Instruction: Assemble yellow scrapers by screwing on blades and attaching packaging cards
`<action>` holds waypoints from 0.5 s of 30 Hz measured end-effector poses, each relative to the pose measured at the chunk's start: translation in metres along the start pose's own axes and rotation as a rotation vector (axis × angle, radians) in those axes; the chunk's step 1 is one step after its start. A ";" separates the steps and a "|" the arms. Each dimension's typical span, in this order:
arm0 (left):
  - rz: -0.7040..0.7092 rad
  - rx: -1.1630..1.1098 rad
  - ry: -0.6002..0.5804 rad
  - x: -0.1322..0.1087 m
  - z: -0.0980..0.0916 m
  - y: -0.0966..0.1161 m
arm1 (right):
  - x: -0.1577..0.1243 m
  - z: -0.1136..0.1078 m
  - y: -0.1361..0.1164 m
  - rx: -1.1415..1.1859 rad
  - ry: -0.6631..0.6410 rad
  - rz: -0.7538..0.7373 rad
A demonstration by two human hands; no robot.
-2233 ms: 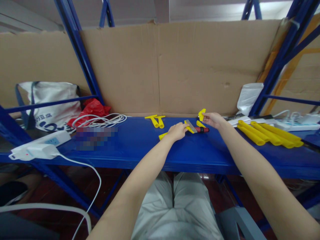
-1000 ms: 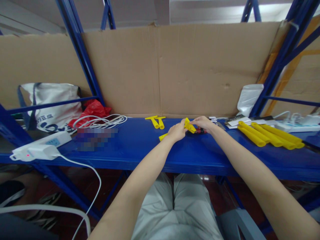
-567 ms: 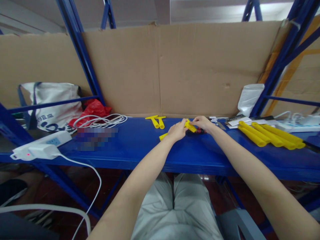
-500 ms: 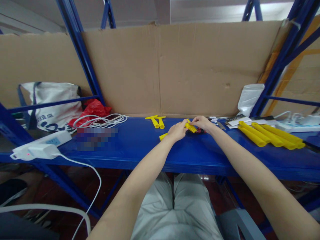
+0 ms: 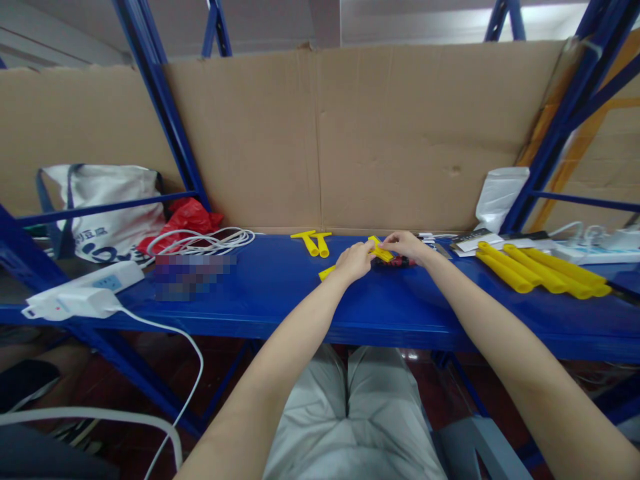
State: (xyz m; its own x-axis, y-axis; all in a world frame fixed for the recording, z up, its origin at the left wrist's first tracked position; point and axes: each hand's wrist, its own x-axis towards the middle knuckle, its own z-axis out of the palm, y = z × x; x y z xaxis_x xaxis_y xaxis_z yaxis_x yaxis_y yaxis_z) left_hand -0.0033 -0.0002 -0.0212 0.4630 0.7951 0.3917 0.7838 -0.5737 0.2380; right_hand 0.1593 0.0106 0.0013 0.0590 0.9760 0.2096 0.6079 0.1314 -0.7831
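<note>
My left hand (image 5: 356, 261) is closed around a yellow T-shaped handle (image 5: 382, 251), whose broad head sticks out past the fingers. The round end of its grip shows behind my left wrist. At the head's edge, the fingertips of my right hand (image 5: 406, 247) are pinched together; anything small between them is hidden. A red-and-black tool (image 5: 397, 262) lies on the blue shelf (image 5: 280, 293) just below my right hand, partly covered. Two more yellow T-shaped handles (image 5: 313, 244) lie side by side at the back, left of my hands.
Several yellow tubes (image 5: 543, 270) lie at the right, beside papers (image 5: 475, 241) and a power strip (image 5: 595, 252). On the left are a cloth bag (image 5: 113, 213), a red plastic bag (image 5: 193, 220), coiled white cable (image 5: 215, 241) and another power strip (image 5: 115, 277). Cardboard (image 5: 390, 140) stands behind.
The head of the yellow handle has turned slightly and shows more between my hands. My right hand has shifted a little; the red-and-black tool below it is more visible.
</note>
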 end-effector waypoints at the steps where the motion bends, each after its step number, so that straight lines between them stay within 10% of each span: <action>1: -0.012 0.001 0.013 0.000 0.000 0.000 | 0.000 -0.003 0.001 -0.007 -0.040 -0.004; 15: -0.017 -0.006 0.084 0.000 -0.001 -0.001 | 0.006 -0.006 0.012 0.140 -0.200 -0.011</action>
State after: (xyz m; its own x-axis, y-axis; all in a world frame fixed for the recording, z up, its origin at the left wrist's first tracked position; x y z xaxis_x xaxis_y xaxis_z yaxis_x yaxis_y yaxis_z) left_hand -0.0040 0.0003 -0.0205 0.4132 0.7855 0.4607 0.7886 -0.5617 0.2504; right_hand 0.1718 0.0167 -0.0032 -0.1132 0.9875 0.1094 0.4908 0.1513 -0.8580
